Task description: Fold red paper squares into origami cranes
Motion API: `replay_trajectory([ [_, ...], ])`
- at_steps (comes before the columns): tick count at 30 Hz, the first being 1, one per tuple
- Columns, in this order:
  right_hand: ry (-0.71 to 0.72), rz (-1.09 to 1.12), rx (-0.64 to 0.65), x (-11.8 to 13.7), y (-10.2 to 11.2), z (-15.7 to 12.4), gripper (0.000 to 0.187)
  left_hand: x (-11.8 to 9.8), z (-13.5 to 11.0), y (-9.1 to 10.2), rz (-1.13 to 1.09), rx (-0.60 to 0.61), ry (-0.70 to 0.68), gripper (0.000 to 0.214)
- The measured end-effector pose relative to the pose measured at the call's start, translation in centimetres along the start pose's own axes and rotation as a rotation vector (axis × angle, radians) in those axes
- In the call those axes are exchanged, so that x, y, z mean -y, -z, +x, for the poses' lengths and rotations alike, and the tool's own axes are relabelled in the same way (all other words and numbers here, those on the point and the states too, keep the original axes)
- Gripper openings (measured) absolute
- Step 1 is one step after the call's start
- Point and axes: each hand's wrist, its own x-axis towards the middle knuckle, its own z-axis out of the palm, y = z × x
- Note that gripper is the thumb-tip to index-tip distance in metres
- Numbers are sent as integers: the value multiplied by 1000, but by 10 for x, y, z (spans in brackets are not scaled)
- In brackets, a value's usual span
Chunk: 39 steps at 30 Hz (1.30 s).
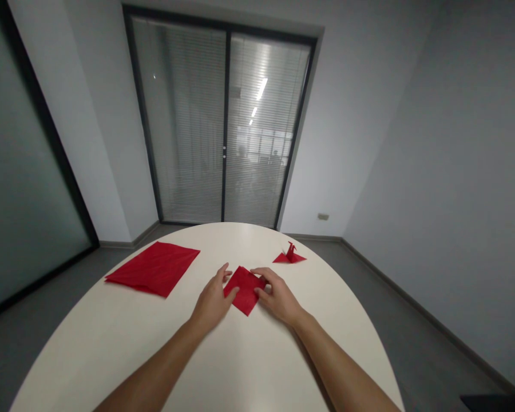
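A small red square of folded paper point(245, 293) lies on the table in front of me, turned so one corner points toward me. My left hand point(212, 300) is at its left corner, thumb on top of the paper and fingers along the far left edge. At the right corner, my right hand point(278, 294) grips the paper between thumb and fingers, with the index finger along the upper right edge. Beyond my right hand stands a folded red paper crane point(290, 255) with its wings spread.
Large red paper sheets point(157, 268) lie in a stack on the left of the round white table point(249, 366). Past the table's far edge are a glass door with blinds point(184, 126) and a wall socket point(323, 217). A dark object point(495, 403) shows at the lower right.
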Motion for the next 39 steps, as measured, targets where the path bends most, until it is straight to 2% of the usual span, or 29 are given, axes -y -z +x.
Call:
replay_trajectory([
  [3,-6,25,12,8,-1,-1,45,-2,4,2,-86,-31,22,59],
  [7,-45,68,30,9,-4,-2,50,-6,9,5,-190,-43,18,30],
  [10,-46,91,44,5,-4,-3,52,-11,11,8,-241,-86,-7,21],
  [15,-58,40,26,7,1,-3,48,-20,11,16,-272,-204,1,22],
  [21,-43,126,-30,11,3,-2,45,-21,13,22,-310,-305,57,29],
  [25,-57,154,-133,8,2,0,38,-18,16,23,-312,-362,114,33],
  [28,-45,159,-231,8,3,3,34,-15,17,22,-311,-390,108,32],
  [31,-56,156,-313,9,6,6,35,-11,17,21,-280,-401,105,32],
  [33,-85,165,-323,6,7,7,39,-6,18,19,-242,-397,137,31],
  [37,-186,178,-262,-8,5,7,42,7,17,19,-77,-329,251,23],
  [39,-245,155,-221,-16,3,6,42,11,16,19,29,-305,229,26],
])
